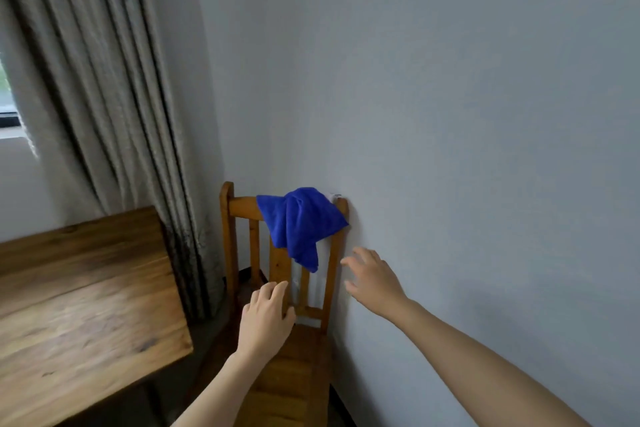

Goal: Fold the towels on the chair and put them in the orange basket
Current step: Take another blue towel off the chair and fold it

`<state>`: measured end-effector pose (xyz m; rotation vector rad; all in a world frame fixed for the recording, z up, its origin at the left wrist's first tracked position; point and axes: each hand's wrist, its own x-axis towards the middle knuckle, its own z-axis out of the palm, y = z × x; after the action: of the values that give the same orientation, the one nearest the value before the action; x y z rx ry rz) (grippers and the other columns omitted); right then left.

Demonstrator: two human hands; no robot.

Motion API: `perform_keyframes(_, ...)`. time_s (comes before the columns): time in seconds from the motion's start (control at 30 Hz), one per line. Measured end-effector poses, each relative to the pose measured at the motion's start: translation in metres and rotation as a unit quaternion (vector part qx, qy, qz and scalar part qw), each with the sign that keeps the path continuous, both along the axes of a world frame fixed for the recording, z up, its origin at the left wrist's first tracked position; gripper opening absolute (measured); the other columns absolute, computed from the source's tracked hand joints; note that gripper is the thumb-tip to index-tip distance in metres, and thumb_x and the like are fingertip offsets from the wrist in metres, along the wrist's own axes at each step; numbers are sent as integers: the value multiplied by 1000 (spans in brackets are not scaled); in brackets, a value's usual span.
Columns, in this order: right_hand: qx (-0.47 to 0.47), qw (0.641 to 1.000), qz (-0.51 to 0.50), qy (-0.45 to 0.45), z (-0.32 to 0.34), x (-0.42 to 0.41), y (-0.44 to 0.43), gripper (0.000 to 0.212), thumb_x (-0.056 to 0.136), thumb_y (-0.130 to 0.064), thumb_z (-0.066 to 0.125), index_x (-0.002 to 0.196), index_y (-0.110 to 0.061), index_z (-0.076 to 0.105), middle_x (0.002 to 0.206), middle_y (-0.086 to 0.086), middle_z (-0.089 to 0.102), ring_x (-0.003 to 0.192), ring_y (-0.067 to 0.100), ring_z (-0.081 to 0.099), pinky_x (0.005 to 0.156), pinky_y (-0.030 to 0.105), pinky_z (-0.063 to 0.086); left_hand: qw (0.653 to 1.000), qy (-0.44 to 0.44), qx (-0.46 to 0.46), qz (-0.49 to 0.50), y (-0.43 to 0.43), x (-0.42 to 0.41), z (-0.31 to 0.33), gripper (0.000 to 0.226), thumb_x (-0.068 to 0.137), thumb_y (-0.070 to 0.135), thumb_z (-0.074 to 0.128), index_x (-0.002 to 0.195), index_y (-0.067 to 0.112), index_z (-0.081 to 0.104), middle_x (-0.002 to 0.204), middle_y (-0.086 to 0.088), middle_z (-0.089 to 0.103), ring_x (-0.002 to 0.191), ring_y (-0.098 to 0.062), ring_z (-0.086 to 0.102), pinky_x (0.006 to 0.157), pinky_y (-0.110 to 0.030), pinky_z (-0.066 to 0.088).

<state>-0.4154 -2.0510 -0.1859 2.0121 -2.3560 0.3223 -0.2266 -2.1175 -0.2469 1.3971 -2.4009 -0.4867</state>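
Head view: blue towel (300,222) draped over the wooden chair (279,267) back's top rail, above both sets of fingertips. Left hand (265,319) fingers loosely together, empty, over the seat. Right hand (372,282) fingers spread, empty, just below-right of the towel, beside the wall (450,114). Orange basket out of view.

A room in a home: a pleated grey curtain (104,97) hangs beside a window at upper left, with a wooden chair (284,322) against a plain wall (450,114) and a wooden surface (79,305) at lower left.

One blue towel (301,222) and one white towel (323,253), partly hidden under it, on one chair (242,206). One table (83,305), one curtain (104,97), and two hands: left hand (266,319), right hand (372,282).
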Motion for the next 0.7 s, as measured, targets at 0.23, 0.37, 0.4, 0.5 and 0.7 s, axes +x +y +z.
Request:
perform_keyframes(0.23,-10,998,45,-37,-14,-32,-110,44,94,-27,48,136,-19,41,144,3,34,133,20,32,105,30,34,995,-41,1,91,-78,-2,-1,54,95,33,43,145,21,27,147,-1,33,135,-21,31,108,-33,33)
perform_keyframes(0.37,-14,998,56,-31,-13,-48,-163,44,94,-27,47,136,-18,39,143,5,34,132,22,33,103,32,36,992,-44,-20,115,-119,-22,15,52,95,30,44,143,21,28,146,-2,34,134,-22,32,107,-33,34)
perform_keyframes(0.4,-13,998,58,-29,-14,-51,-177,44,94,-26,47,136,-17,39,143,6,34,132,23,33,103,33,36,992,-40,-20,119,-128,-29,16,52,95,30,44,143,21,28,146,-2,34,134,-21,32,108,-33,34)
perform_keyframes(0.5,0,999,49,-12,-16,-62,-211,46,95,-26,46,138,-16,36,146,9,31,133,26,31,105,35,33,992,-39,-13,120,-143,-41,9,54,95,32,44,144,22,26,147,-1,32,135,-20,30,109,-32,32)
perform_keyframes(0.7,64,997,40,-18,-33,-75,-262,55,96,-29,45,145,-18,23,153,11,20,135,30,30,106,39,34,988,-79,33,126,-173,-34,-17,56,95,35,43,146,24,22,149,2,28,137,-17,27,110,-29,30)
